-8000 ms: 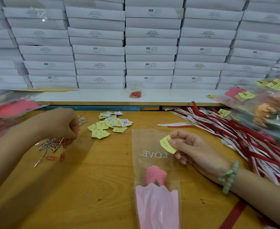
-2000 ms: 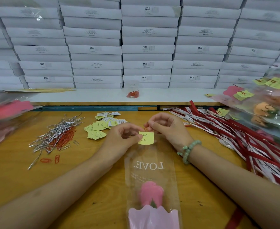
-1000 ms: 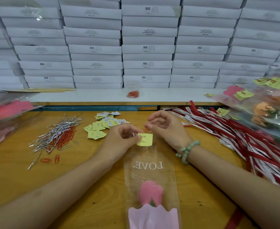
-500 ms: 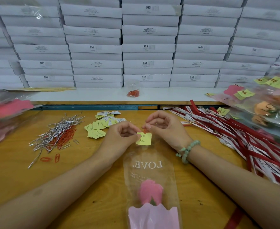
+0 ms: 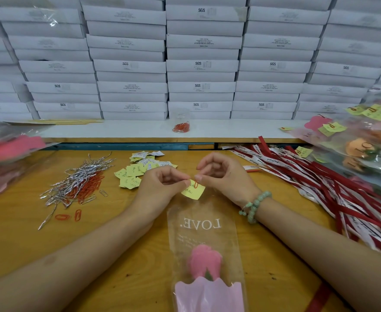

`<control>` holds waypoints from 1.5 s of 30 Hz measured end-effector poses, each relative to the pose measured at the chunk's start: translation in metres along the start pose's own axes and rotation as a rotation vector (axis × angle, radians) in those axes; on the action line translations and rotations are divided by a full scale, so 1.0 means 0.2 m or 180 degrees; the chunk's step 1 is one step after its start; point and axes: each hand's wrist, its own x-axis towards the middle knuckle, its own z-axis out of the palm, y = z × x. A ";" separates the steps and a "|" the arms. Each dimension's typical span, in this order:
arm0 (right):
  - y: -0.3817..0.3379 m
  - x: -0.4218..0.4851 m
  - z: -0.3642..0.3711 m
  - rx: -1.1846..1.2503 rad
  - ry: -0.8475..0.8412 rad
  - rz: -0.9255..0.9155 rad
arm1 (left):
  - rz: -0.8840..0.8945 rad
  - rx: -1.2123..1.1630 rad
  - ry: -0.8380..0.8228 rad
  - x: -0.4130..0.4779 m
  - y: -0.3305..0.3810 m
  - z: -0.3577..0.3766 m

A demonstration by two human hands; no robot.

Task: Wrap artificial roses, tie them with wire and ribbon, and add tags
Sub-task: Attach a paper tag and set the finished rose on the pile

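A pink artificial rose lies in a clear sleeve printed LOVE, with pink paper at its base, on the wooden table. At the sleeve's far edge sits a yellow tag with a red paper clip on it. My left hand pinches the tag's upper left corner. My right hand pinches the clip and sleeve edge from the right, a green bead bracelet on its wrist.
Silver wire ties and red paper clips lie at left, a heap of yellow and white tags behind my left hand. Red and white ribbons spread at right. Wrapped roses pile at both sides; white boxes stack behind.
The red clip now sits pushed onto the tag and sleeve edge. The tag has tilted slightly. Both hands stay close together at the sleeve's far end.
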 end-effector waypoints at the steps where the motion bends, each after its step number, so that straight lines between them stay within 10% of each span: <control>1: 0.00 0.00 0.00 0.0001 -0.0035 0.0013 | -0.0007 0.0011 0.0017 0.00 0.00 0.00; 27: -0.22 0.07 -0.11 -0.0339 0.1016 0.0214 | -0.0038 -0.0026 -0.0076 -0.01 0.01 -0.01; 33: -0.57 -0.04 -0.18 -0.2476 -0.0736 0.0602 | -0.0109 -0.0003 -0.0082 0.00 0.00 -0.01; 38: -0.69 -0.39 -0.11 -0.2494 -0.2748 0.1764 | -0.0063 -0.0060 -0.0027 -0.01 0.01 -0.01; 45: -0.57 -0.59 -0.08 -0.1539 -0.2152 0.2111 | -0.0023 -0.0022 0.0060 -0.01 0.01 -0.01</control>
